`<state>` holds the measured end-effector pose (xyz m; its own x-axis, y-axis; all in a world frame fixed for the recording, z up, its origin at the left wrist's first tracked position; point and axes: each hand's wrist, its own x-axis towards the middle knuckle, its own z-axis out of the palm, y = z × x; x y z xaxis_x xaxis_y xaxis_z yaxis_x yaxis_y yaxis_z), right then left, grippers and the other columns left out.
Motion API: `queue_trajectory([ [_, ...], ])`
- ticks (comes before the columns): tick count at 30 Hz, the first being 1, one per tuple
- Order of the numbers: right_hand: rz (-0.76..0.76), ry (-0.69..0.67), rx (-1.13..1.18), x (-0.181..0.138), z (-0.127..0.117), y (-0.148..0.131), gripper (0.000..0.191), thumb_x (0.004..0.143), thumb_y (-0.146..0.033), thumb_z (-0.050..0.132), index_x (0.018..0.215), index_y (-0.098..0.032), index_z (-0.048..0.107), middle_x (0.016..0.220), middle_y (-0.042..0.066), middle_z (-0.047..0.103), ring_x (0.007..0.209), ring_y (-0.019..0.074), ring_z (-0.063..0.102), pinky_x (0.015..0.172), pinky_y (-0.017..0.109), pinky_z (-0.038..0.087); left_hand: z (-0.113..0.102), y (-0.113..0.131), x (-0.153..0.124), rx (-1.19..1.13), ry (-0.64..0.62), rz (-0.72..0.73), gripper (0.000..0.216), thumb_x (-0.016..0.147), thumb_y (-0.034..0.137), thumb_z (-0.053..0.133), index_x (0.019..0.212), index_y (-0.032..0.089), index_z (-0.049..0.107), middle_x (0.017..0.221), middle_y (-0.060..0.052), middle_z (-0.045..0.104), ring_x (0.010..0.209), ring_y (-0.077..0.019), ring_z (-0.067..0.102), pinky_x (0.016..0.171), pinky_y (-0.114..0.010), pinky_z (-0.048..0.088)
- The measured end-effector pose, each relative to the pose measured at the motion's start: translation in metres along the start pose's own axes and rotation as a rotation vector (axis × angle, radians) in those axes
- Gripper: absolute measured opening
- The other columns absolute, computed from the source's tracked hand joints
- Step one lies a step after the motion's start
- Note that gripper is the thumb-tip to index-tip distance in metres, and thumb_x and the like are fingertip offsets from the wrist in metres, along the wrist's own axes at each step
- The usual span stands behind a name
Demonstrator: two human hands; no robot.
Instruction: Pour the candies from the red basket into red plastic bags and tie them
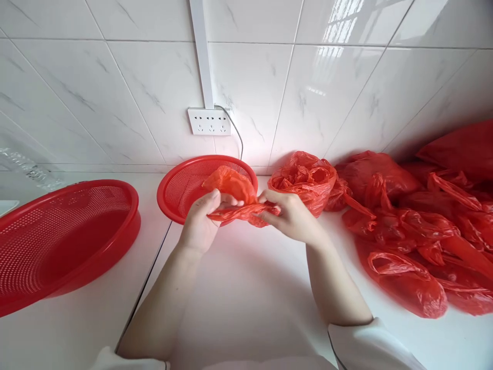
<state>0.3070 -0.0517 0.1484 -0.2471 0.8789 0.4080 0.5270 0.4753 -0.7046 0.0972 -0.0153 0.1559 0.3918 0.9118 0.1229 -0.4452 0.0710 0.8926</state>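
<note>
Between my hands a thin red plastic bag (231, 186) is stretched out above the white counter. My left hand (206, 218) holds its left side, with the thumb on top and the fingers partly hidden by the film. At the other side, my right hand (288, 213) pinches the gathered edge of the bag. Just behind the bag sits a round red plastic colander (173, 190), partly covered by the bag and my left hand. I cannot make out anything inside the bag.
A larger red colander (123, 246) stands at left. Right of my hands are a crumpled red bag bundle (304, 177) and several filled, knotted red bags (408, 257). A power strip (210, 122) with a cable is on the tiled wall. Clear plastic (31, 169) lies far left.
</note>
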Motion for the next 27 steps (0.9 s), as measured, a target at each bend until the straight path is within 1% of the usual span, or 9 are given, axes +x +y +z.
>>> queue_trajectory([
  [4, 0.07, 0.119, 0.323, -0.001, -0.021, 0.015, 0.018, 0.094, -0.036, 0.057, 0.094, -0.02, 0.064, 0.093, 0.003, 0.066, 0.084, 0.0178, 0.062, 0.076, 0.03, 0.051, -0.019, 0.011, 0.002, 0.175, 0.07, 0.13, 0.039, 0.085, 0.055, 0.058, 0.068, 0.02, 0.053, 0.071, -0.002, 0.057, 0.067, -0.0149, 0.058, 0.051, -0.023, 0.045],
  [7, 0.098, 0.02, 0.472, -0.004, -0.029, 0.019, 0.021, 0.095, -0.038, 0.057, 0.097, -0.02, 0.067, 0.093, 0.004, 0.069, 0.085, 0.0185, 0.064, 0.077, 0.032, 0.052, -0.022, 0.009, 0.001, 0.439, 0.152, 0.295, 0.038, 0.078, 0.043, 0.073, 0.11, 0.026, 0.062, 0.117, -0.004, 0.063, 0.112, -0.0186, 0.058, 0.087, -0.027, 0.051],
  [9, 0.089, -0.11, 0.526, -0.004, -0.027, 0.017, 0.022, 0.095, -0.037, 0.056, 0.096, -0.019, 0.069, 0.091, 0.004, 0.069, 0.083, 0.0177, 0.064, 0.077, 0.032, 0.053, -0.016, 0.001, 0.0, 0.54, 0.134, 0.251, 0.066, 0.072, 0.036, 0.081, 0.132, 0.032, 0.052, 0.145, -0.004, 0.049, 0.136, -0.0229, 0.042, 0.108, -0.035, 0.041],
  [11, 0.059, -0.231, 0.571, -0.003, -0.022, 0.014, 0.023, 0.095, -0.036, 0.056, 0.095, -0.019, 0.071, 0.09, 0.004, 0.07, 0.083, 0.0172, 0.065, 0.078, 0.033, 0.054, -0.008, -0.009, 0.0, 0.476, 0.077, 0.153, 0.076, 0.072, 0.032, 0.082, 0.139, 0.034, 0.048, 0.149, -0.005, 0.046, 0.14, -0.0263, 0.04, 0.111, -0.039, 0.039],
  [14, 0.021, -0.287, 0.591, -0.003, -0.019, 0.014, 0.02, 0.093, -0.034, 0.061, 0.098, -0.019, 0.073, 0.091, 0.004, 0.072, 0.084, 0.0177, 0.066, 0.08, 0.035, 0.056, -0.004, -0.022, 0.005, 0.219, 0.117, 0.028, 0.049, 0.075, 0.036, 0.078, 0.121, 0.027, 0.064, 0.126, -0.008, 0.065, 0.12, -0.0279, 0.06, 0.099, -0.038, 0.051],
  [17, 0.017, -0.183, 0.536, -0.007, -0.032, 0.024, 0.019, 0.087, -0.036, 0.068, 0.096, -0.02, 0.075, 0.09, 0.004, 0.074, 0.085, 0.0199, 0.069, 0.08, 0.037, 0.057, -0.015, -0.021, 0.011, 0.067, 0.299, -0.026, 0.03, 0.077, 0.046, 0.074, 0.092, 0.02, 0.071, 0.093, -0.006, 0.074, 0.095, -0.0269, 0.07, 0.083, -0.037, 0.058],
  [20, 0.073, -0.029, 0.364, -0.02, -0.06, 0.036, 0.02, 0.086, -0.04, 0.069, 0.092, -0.022, 0.076, 0.087, 0.003, 0.075, 0.086, 0.0214, 0.07, 0.081, 0.038, 0.057, -0.03, -0.007, 0.014, 0.029, 0.401, 0.099, 0.025, 0.077, 0.045, 0.073, 0.081, 0.021, 0.068, 0.08, -0.003, 0.071, 0.09, -0.0249, 0.07, 0.079, -0.034, 0.058],
  [24, 0.287, 0.039, -0.006, -0.041, -0.09, 0.039, 0.021, 0.085, -0.041, 0.07, 0.091, -0.022, 0.075, 0.089, 0.004, 0.075, 0.083, 0.0223, 0.07, 0.077, 0.035, 0.056, -0.038, 0.007, 0.012, 0.082, 0.389, 0.267, 0.02, 0.077, 0.039, 0.073, 0.073, 0.021, 0.064, 0.072, 0.001, 0.065, 0.091, -0.0216, 0.067, 0.08, -0.031, 0.055],
  [27, 0.253, 0.373, -0.128, -0.049, -0.09, 0.024, 0.018, 0.086, -0.038, 0.069, 0.097, -0.024, 0.072, 0.095, 0.004, 0.074, 0.089, 0.0237, 0.07, 0.081, 0.039, 0.056, -0.04, 0.002, 0.011, 0.201, 0.381, 0.343, 0.024, 0.073, 0.035, 0.077, 0.064, 0.021, 0.06, 0.066, 0.003, 0.059, 0.079, -0.018, 0.064, 0.074, -0.029, 0.054],
])
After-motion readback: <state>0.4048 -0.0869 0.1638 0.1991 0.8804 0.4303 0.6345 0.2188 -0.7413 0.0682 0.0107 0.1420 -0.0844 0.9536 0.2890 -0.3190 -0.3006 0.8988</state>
